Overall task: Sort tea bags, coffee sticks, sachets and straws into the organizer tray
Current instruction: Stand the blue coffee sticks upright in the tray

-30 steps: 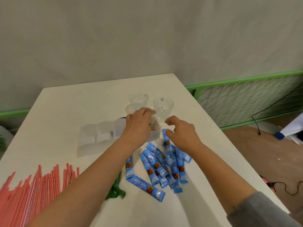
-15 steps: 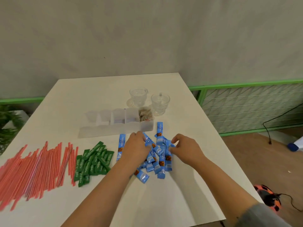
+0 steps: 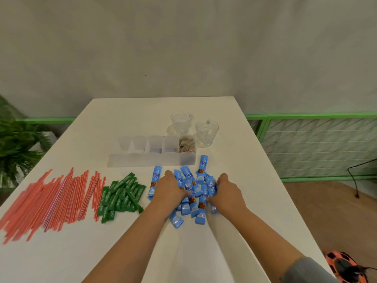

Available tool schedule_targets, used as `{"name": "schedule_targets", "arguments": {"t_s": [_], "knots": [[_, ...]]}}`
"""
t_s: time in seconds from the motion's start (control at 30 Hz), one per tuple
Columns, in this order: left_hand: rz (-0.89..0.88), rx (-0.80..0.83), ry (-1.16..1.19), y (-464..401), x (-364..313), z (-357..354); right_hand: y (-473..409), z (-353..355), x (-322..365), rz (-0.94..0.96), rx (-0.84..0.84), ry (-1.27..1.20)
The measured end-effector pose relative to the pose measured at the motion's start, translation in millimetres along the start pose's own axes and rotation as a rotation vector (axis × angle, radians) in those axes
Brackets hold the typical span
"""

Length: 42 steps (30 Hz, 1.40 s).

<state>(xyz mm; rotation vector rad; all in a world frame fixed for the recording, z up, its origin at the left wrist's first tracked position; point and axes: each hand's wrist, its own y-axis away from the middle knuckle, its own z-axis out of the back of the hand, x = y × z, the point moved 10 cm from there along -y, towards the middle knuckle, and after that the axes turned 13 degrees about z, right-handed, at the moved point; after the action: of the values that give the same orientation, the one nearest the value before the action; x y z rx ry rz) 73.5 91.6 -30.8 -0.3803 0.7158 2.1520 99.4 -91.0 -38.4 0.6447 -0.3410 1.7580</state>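
Observation:
Blue coffee sticks (image 3: 191, 193) lie in a loose pile on the white table (image 3: 244, 180). My left hand (image 3: 170, 190) and my right hand (image 3: 229, 194) close on the pile from either side, fingers curled around the sticks. One blue stick (image 3: 154, 181) lies apart to the left, and another (image 3: 203, 165) points toward the tray. Just beyond the pile stands the clear organizer tray (image 3: 142, 160), with tea bags (image 3: 186, 145) in its rightmost back compartment. Green sachets (image 3: 120, 195) are heaped left of my hands. Red straws (image 3: 51, 201) spread over the left of the table.
Two glass cups (image 3: 181, 121) (image 3: 207, 131) stand behind the tray's right end. A green plant (image 3: 16, 144) sits off the table's left edge, a green railing (image 3: 306, 116) runs at right, and an orange object (image 3: 342, 266) lies on the floor.
My left hand came back from the tray's tea bag compartment to the coffee sticks. Both hands have drawn together around the pile. The view shifted left, bringing the straws and sachets fully into sight.

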Motion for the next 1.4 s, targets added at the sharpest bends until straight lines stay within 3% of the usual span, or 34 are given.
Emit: {"name": "schedule_targets", "arguments": {"t_s": [0.27, 0.53, 0.73, 0.9, 1.13, 1.4], "knots": [[0.014, 0.088, 0.119, -2.1, 2.1, 0.1, -0.8, 12.1, -10.3, -0.043, -0.025, -0.122], [-0.135, 0.167, 0.118, -0.1, -18.4, 15.1, -18.6, 33.2, 9.2, 0.051, -0.091, -0.327], [-0.223, 0.123, 0.129, -13.3, -34.7, 42.7, -36.0, 46.1, 50.0, 0.107, -0.109, -0.374], [-0.267, 0.066, 0.148, -29.3, -49.9, 74.1, -55.1, 59.6, 94.8, 0.222, -0.104, -0.319], [-0.31, -0.019, 0.144, -71.0, -67.5, 112.6, -104.7, 65.5, 126.3, 0.239, -0.152, -0.176], [-0.337, -0.106, -0.055, -116.5, -79.3, 122.0, -149.4, 55.5, 140.0, 0.212, -0.171, 0.024]]}}
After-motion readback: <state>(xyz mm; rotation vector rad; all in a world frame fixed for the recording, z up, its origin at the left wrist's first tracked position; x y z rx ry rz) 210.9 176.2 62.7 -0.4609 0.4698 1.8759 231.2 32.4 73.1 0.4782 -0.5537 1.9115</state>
